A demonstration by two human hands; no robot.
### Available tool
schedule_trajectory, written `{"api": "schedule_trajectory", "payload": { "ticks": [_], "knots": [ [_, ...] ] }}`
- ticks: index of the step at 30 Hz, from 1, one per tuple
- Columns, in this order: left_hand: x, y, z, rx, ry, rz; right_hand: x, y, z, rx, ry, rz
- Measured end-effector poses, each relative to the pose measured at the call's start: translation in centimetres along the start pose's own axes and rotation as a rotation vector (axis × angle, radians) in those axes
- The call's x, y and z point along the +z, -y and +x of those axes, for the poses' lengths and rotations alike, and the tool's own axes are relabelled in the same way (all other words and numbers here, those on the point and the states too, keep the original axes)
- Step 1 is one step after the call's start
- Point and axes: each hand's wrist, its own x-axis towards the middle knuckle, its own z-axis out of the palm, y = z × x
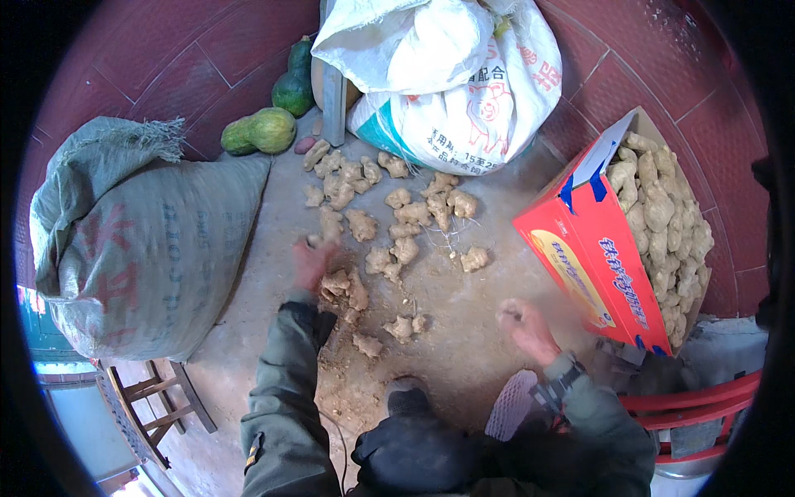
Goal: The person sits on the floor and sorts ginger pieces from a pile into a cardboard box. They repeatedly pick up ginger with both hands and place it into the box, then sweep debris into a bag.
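My left hand (pixel 312 259), blurred, has its fingers at a piece of ginger root (pixel 331 222), which is blurred too and seems to be in its grip. Below that hand a clump of ginger (pixel 345 289) lies in loose soil. More ginger pieces (pixel 412 213) are spread over the concrete floor, between the sacks. My right hand (pixel 528 326) is over the floor at the right, with its fingers curled; whether anything small is in them cannot be made out. To its right a red cardboard box (pixel 577 255) stands tilted, filled with ginger roots (pixel 664 217).
A full woven sack (pixel 155 248) stands at left, and a white printed sack (pixel 447 118) at the back. Two green squashes (pixel 258 130) lie by the wall. A wooden stool (pixel 152 404), a red chair frame (pixel 689 404) and a pink foam net (pixel 510 405) are near me.
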Motion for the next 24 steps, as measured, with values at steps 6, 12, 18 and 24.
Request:
{"api": "schedule_trajectory", "payload": {
  "ticks": [6,12,18,24],
  "knots": [
    [1.4,-2.0,3.1,0.211,-0.060,0.470,1.9,-2.5,6.1,0.072,-0.099,-0.130],
    [2.9,-2.1,3.1,0.172,0.038,0.558,4.0,-1.9,10.5,-0.056,-0.166,-0.334],
    [0.6,-1.4,-1.3,0.048,0.005,-0.244,5.2,-0.3,11.7,0.019,-0.103,-0.423],
    [-0.1,-2.8,-7.7,0.184,0.411,0.075,6.6,-2.1,13.2,-0.015,-0.129,-0.495]
  ]
}}
